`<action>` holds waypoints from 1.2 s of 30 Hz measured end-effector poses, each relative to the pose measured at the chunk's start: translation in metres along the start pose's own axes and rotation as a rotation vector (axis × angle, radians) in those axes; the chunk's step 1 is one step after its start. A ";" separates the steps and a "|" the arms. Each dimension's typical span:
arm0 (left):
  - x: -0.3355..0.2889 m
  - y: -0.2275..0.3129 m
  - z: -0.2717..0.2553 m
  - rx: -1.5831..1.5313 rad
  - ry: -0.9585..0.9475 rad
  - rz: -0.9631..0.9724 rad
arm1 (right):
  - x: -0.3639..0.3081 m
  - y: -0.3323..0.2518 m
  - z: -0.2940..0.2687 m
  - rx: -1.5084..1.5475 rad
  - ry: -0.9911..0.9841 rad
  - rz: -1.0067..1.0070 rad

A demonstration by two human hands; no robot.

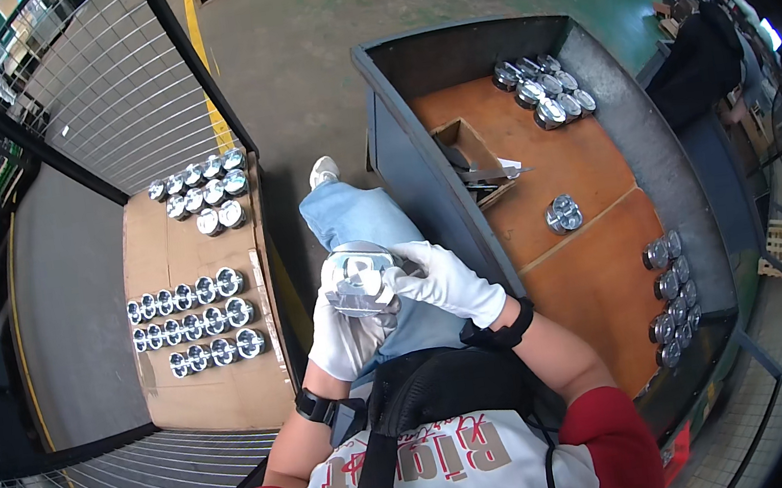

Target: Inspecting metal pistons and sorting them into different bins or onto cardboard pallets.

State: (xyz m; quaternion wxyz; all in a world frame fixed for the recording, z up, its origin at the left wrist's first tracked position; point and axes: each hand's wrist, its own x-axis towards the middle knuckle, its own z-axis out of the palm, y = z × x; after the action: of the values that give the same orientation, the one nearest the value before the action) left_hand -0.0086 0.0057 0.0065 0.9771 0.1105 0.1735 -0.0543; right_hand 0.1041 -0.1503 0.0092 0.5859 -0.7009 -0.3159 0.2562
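A shiny metal piston (356,278) is held up in front of my body, above my legs. My left hand (344,337), in a white glove, grips it from below and from the left. With its gloved fingers closed at the piston's right side, my right hand (440,282) also holds it; the fingertips press near the piston's inner hollow. To the left, rows of similar pistons (185,296) stand on a cardboard-covered surface (214,401). On the right, a single piston (563,213) sits on the brown base of a grey metal bin.
The grey metal bin (431,170) has raised walls and holds more pistons at its far end (544,91) and right side (672,296). Inside it, a small cardboard box (470,150) holds flat items. Black-framed wire mesh (108,84) borders the left surface. Another person's dark clothing (699,70) shows at right.
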 end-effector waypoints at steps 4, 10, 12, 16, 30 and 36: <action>0.002 0.001 -0.002 0.030 -0.010 -0.017 | 0.000 0.004 0.000 0.030 -0.025 0.035; 0.000 -0.004 -0.003 -0.147 0.008 -0.050 | -0.004 -0.005 0.007 -0.229 0.103 -0.332; -0.004 -0.008 -0.008 -0.220 -0.066 -0.030 | -0.006 -0.023 0.007 -0.304 0.082 -0.445; -0.009 -0.003 -0.005 -0.600 0.052 -0.225 | -0.007 -0.031 0.011 -0.407 0.036 -0.685; -0.012 0.000 0.006 -0.122 -0.110 0.160 | -0.008 -0.025 0.010 -0.456 0.140 -0.654; -0.020 0.001 0.013 0.087 -0.010 0.393 | -0.013 -0.030 0.013 -0.440 0.157 -0.523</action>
State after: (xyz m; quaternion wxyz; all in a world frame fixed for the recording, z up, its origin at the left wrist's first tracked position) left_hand -0.0224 0.0052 0.0260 0.9641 0.1840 0.1413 0.1292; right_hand 0.0821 -0.1481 0.0363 0.4889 -0.7233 -0.4867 -0.0315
